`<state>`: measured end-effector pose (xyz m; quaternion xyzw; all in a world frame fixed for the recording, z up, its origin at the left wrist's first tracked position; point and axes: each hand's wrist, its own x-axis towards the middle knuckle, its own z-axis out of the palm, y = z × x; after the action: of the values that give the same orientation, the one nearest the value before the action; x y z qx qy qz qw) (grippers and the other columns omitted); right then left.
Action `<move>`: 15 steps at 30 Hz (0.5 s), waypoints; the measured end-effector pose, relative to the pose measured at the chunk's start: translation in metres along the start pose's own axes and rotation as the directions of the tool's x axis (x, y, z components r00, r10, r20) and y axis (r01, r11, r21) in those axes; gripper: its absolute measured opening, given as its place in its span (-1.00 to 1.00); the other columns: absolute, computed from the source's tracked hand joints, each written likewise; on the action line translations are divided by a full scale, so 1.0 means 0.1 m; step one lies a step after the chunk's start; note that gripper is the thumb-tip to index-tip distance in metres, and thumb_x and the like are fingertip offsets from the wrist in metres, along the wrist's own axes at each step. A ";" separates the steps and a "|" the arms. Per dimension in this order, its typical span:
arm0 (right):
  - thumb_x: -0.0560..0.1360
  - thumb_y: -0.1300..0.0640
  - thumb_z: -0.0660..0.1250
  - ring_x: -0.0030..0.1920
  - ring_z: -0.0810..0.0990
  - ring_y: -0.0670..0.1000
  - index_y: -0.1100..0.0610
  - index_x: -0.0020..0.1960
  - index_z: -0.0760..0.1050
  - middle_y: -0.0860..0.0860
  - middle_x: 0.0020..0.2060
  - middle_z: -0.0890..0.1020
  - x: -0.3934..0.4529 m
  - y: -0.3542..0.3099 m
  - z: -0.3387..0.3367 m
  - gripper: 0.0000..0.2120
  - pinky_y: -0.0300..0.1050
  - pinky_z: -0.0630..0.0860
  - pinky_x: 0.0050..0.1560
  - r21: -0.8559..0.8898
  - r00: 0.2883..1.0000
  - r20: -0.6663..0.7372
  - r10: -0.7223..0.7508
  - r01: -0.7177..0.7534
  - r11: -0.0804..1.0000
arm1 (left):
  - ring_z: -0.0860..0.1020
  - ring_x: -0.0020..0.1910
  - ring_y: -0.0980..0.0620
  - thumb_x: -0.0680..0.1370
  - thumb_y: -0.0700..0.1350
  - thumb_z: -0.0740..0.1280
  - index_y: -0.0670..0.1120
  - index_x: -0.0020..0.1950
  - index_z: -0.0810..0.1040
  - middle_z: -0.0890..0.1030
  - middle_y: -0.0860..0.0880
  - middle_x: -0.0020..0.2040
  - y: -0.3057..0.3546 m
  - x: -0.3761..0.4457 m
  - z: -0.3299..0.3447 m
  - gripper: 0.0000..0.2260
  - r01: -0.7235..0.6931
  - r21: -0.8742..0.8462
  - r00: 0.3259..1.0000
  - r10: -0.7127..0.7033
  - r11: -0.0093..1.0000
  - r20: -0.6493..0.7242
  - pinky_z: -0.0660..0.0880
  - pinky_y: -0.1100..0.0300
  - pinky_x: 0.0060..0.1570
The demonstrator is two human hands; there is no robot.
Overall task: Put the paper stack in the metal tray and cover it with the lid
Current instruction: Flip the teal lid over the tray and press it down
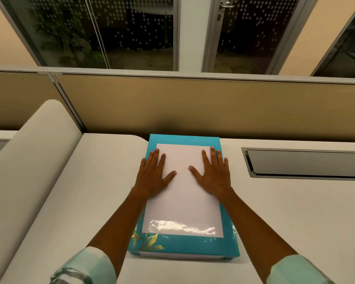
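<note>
A flat teal box [193,245] with gold leaf prints lies on the white desk [86,191] straight in front of me. Its top has a large white rectangle [182,203] with a glossy sheen near the front edge, like paper under a clear window. Whether this teal top is a lid over a tray I cannot tell; no bare metal shows. My left hand [155,175] rests flat on the white area's left side, fingers spread. My right hand [212,174] rests flat on its right side, also spread. Neither hand grips anything.
A grey recessed cable flap [303,163] sits in the desk to the right of the box. A beige partition [193,103] stands just behind the box. A rounded cream panel [29,150] rises at the left. Dark windows are beyond.
</note>
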<state>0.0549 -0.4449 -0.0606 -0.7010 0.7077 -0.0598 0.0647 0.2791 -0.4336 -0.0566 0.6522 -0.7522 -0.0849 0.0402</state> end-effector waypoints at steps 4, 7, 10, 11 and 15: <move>0.43 -0.48 -0.13 0.60 -0.05 0.13 -0.04 0.58 -0.02 0.04 0.60 -0.03 0.03 -0.01 0.04 -0.15 0.15 -0.06 0.55 0.004 1.000 -0.023 0.007 -0.007 1.000 | -0.06 0.60 -0.07 0.54 0.35 -0.02 -0.02 0.60 -0.04 -0.08 -0.06 0.62 0.02 0.06 0.04 -0.27 0.029 -0.007 0.999 -0.029 1.000 -0.043 -0.05 -0.07 0.57; 0.42 -0.50 -0.13 0.60 -0.04 0.13 -0.04 0.58 0.00 0.03 0.60 -0.01 0.05 -0.02 0.06 -0.14 0.16 -0.05 0.55 0.006 0.999 -0.034 0.011 -0.011 1.000 | -0.03 0.60 -0.08 0.54 0.35 -0.04 -0.03 0.59 -0.03 -0.05 -0.06 0.62 0.05 0.06 0.08 -0.27 0.047 0.009 0.996 -0.046 0.999 -0.071 -0.04 -0.08 0.56; 0.40 -0.51 -0.12 0.60 -0.04 0.13 -0.04 0.58 0.00 0.04 0.60 -0.01 0.04 -0.01 0.06 -0.12 0.16 -0.05 0.54 -0.002 1.000 -0.022 0.019 -0.019 1.000 | -0.03 0.60 -0.08 0.54 0.35 -0.03 -0.03 0.60 -0.03 -0.05 -0.06 0.62 0.07 0.06 0.08 -0.26 0.045 0.011 0.997 -0.045 0.999 -0.060 -0.04 -0.09 0.56; 0.40 -0.51 -0.12 0.60 -0.04 0.13 -0.04 0.58 0.00 0.04 0.60 -0.02 0.03 0.00 0.06 -0.12 0.16 -0.05 0.55 -0.003 1.000 -0.014 0.021 -0.021 1.000 | -0.04 0.60 -0.08 0.54 0.35 -0.03 -0.03 0.60 -0.04 -0.06 -0.06 0.62 0.08 0.05 0.06 -0.26 0.051 0.012 0.998 -0.050 0.999 -0.043 -0.05 -0.09 0.56; 0.40 -0.52 -0.12 0.60 -0.06 0.13 -0.04 0.58 -0.03 0.04 0.60 -0.03 0.04 -0.02 0.05 -0.11 0.20 -0.07 0.55 -0.034 1.000 0.018 0.021 -0.020 0.999 | -0.08 0.60 -0.08 0.53 0.36 -0.01 -0.03 0.60 -0.07 -0.12 -0.06 0.62 0.08 0.06 -0.02 -0.24 0.063 0.010 0.997 -0.063 0.998 0.050 -0.08 -0.11 0.56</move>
<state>0.0579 -0.4485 -0.0647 -0.6952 0.7151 -0.0409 0.0599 0.2703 -0.4384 -0.0537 0.6734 -0.7324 -0.0995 0.0158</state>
